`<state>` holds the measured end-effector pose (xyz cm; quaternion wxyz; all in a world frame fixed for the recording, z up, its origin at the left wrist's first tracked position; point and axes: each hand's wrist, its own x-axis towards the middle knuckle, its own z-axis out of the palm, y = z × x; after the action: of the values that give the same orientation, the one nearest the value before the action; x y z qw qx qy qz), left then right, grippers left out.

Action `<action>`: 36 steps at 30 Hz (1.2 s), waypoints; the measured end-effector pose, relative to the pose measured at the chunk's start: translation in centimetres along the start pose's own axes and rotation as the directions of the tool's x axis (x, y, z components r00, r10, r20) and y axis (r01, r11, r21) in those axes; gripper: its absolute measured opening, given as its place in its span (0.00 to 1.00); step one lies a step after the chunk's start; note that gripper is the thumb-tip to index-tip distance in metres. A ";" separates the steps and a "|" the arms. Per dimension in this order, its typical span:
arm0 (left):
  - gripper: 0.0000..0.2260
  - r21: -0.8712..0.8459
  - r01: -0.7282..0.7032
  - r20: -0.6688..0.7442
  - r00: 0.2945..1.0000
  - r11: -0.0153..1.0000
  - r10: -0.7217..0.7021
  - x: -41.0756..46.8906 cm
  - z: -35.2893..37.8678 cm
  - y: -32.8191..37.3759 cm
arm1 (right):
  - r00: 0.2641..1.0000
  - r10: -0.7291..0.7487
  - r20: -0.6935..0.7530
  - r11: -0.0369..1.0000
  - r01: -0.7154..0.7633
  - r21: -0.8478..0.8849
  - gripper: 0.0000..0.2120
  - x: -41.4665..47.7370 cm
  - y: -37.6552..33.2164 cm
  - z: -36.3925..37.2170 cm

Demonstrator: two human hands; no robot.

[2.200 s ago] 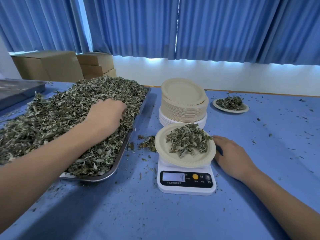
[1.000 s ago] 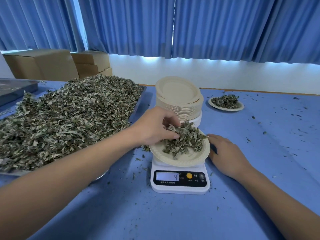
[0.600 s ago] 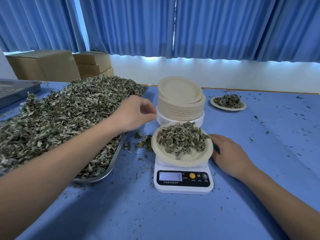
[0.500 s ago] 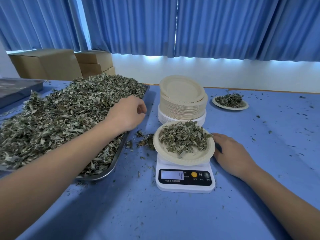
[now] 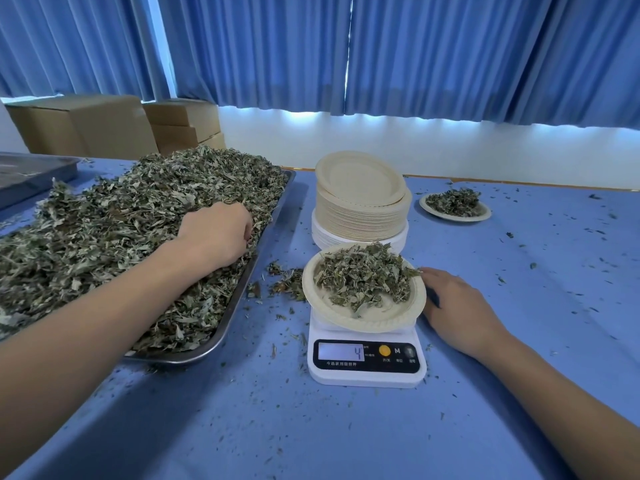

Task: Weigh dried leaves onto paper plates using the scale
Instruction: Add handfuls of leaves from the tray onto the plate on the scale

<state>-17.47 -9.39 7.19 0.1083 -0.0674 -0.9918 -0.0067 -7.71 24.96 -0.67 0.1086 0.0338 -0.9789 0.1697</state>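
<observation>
Left of centre, the left hand (image 5: 214, 237), fingers curled, grips grey-green dried leaves (image 5: 104, 237) heaped in the steel tray (image 5: 221, 337). At centre a leaf-filled beige paper plate (image 5: 363, 322) sits on the white digital scale (image 5: 367, 375); the right hand (image 5: 457, 306) rests beside it on the blue counter (image 5: 311, 431), fingers relaxed.

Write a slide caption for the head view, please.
Left hand grips leaves in tray; right hand rests beside plate on scale.

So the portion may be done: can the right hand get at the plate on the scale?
Probably yes: the right hand lies right beside the plate, with nothing between them.
</observation>
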 end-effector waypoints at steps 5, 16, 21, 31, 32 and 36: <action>0.09 -0.178 -0.060 -0.147 0.989 0.982 0.034 0.0 -0.2 0.0 | 1.000 -0.007 -0.010 1.000 0.007 0.011 0.09 0.0 0.1 0.1; 0.05 -0.087 -0.028 0.048 0.998 0.996 0.033 -0.8 0.3 -0.3 | 1.000 -0.013 -0.021 1.000 0.013 0.010 0.09 0.0 0.0 0.2; 0.06 -0.009 -0.026 0.137 0.990 1.000 0.027 -0.6 -0.2 0.0 | 1.000 -0.015 -0.016 1.000 0.015 0.015 0.09 0.0 0.1 0.2; 0.11 0.051 -0.045 0.077 0.996 0.998 0.041 -0.7 0.1 0.3 | 1.000 -0.015 -0.010 1.000 0.015 0.017 0.10 0.1 0.3 0.2; 0.12 0.039 -0.048 0.059 0.997 0.998 0.046 -0.6 -0.1 0.2 | 1.000 -0.016 -0.011 1.000 0.016 0.015 0.10 0.1 0.3 0.2; 0.09 0.005 -0.058 -0.048 0.997 0.998 0.058 -0.8 -0.7 0.0 | 1.000 -0.017 -0.010 1.000 0.018 0.018 0.10 0.1 0.3 0.2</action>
<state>-16.52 -9.55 7.73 0.1326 -0.0958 -0.9865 -0.0034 -7.86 25.16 -0.89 0.1144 0.0424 -0.9765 0.1776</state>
